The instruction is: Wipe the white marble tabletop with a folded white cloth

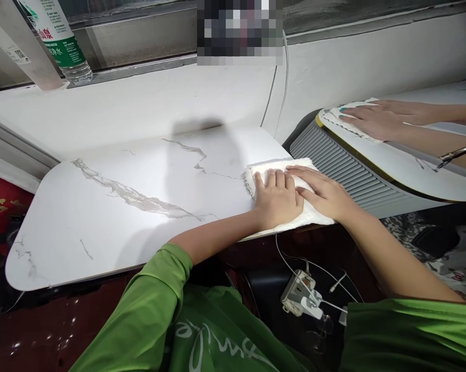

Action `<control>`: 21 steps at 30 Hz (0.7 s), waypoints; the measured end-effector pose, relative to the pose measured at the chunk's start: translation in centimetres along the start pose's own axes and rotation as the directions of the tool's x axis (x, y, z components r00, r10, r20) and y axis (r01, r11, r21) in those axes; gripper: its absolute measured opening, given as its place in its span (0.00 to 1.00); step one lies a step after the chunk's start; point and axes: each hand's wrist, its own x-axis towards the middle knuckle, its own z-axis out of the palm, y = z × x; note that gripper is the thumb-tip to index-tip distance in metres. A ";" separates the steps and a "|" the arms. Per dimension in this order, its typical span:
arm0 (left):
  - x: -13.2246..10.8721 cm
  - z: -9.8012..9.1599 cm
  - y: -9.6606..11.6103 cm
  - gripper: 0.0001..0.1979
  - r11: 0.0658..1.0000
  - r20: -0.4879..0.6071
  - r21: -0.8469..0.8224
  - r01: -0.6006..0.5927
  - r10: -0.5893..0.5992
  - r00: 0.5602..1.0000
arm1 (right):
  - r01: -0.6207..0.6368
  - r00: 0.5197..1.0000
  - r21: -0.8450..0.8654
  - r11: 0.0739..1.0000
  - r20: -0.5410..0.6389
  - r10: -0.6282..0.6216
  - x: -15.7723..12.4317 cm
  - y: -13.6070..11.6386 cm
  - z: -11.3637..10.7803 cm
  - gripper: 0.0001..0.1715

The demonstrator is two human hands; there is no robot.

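Observation:
A white cloth [314,211] with a scalloped edge lies on the right end of a white marble-patterned tabletop [139,155]. My left hand [278,199] presses down on the cloth, its fingers slightly bent and pointing away from me. Beside it, my right hand [326,190] also rests on the cloth, fingers stretched out toward the left and close to my left hand. Neither hand wraps round the cloth. The cloth's underside and the part beneath my palms are hidden.
At right, another person's hands [380,121] lie on a white cloth [333,116] over a second tabletop with a grey ribbed side [345,160]. A water bottle [72,54] stands on the sill, back left. Below me are a power strip [298,289] and cables.

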 end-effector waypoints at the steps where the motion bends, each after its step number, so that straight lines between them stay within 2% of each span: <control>1: 0.2 0.0 -0.2 0.25 1.000 -0.004 0.001 -0.003 0.003 1.000 | -0.016 1.000 0.000 1.000 -0.004 0.016 0.2 0.0 0.0 0.23; 5: 0.8 0.2 -1.0 0.25 1.000 -0.035 -0.004 -0.022 0.022 0.999 | -0.102 0.995 -0.008 0.995 0.014 0.102 1.3 -0.3 0.1 0.24; 10: 1.9 0.6 -2.3 0.24 1.000 -0.059 -0.027 -0.002 0.001 0.998 | -0.118 0.993 -0.028 0.993 0.029 0.119 3.0 -0.6 0.3 0.25; 16: 3.6 0.6 -4.8 0.22 0.998 -0.032 -0.059 0.008 -0.010 0.999 | -0.136 0.990 -0.034 0.990 0.036 0.137 5.7 -0.9 1.3 0.26; 21: 5.2 0.5 -7.1 0.22 0.997 0.006 -0.074 0.013 -0.013 1.000 | -0.204 0.979 -0.017 0.979 0.015 0.204 8.2 -1.2 2.1 0.27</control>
